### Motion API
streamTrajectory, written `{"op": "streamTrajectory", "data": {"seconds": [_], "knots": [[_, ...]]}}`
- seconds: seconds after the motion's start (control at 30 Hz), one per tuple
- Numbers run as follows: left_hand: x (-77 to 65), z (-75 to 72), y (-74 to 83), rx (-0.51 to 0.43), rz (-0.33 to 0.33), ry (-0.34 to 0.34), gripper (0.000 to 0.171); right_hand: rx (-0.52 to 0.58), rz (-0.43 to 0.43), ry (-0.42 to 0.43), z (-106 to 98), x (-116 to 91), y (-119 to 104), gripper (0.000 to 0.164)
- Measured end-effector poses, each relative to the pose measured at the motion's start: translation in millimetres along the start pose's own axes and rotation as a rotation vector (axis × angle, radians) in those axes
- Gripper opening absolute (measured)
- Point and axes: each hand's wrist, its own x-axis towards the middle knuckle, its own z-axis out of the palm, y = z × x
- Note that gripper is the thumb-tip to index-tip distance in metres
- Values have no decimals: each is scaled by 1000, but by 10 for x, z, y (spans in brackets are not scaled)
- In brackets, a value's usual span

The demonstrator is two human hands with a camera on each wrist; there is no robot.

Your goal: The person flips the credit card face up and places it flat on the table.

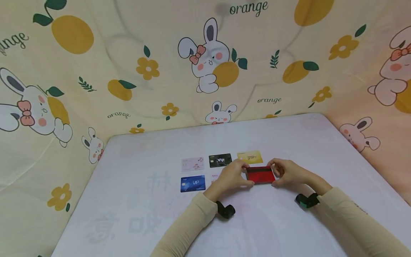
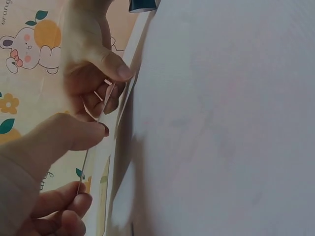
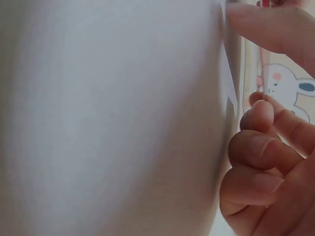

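A red card [image 1: 260, 175] with a dark stripe along its far edge is held between both hands, close over the white table [image 1: 138, 157]. My left hand [image 1: 232, 175] pinches its left end between thumb and fingers, and my right hand [image 1: 291, 172] grips the right end. In the left wrist view the card [image 2: 84, 164] appears edge-on as a thin line. A gold card [image 1: 250, 157] lies just beyond the red one. Left of it is a black Vip card [image 1: 220, 159]. Mostly hidden by the left hand is a pale card with pink lettering [image 1: 214, 177].
Farther left lie a pale pink card [image 1: 192, 164] and, nearer, a blue VIP card [image 1: 192, 183]. A cloth [image 1: 167, 71] printed with rabbits and oranges hangs behind the table and at both sides. Black wrist devices [image 1: 226, 211] sit by the cuffs.
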Motion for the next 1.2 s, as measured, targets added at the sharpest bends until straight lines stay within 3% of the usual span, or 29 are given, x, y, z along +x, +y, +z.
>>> {"op": "streamTrajectory", "data": {"seconds": [0.33, 0.63, 1.2], "knots": [[-6, -28, -39, 14, 11, 17, 57, -45, 46, 43, -43, 25, -2, 58], [-12, -27, -60, 25, 14, 22, 57, 2, -38, 84, -84, 15, -39, 54], [-13, -49, -50, 38, 22, 19, 58, 120, -88, 96, -135, 47, -97, 52]]}}
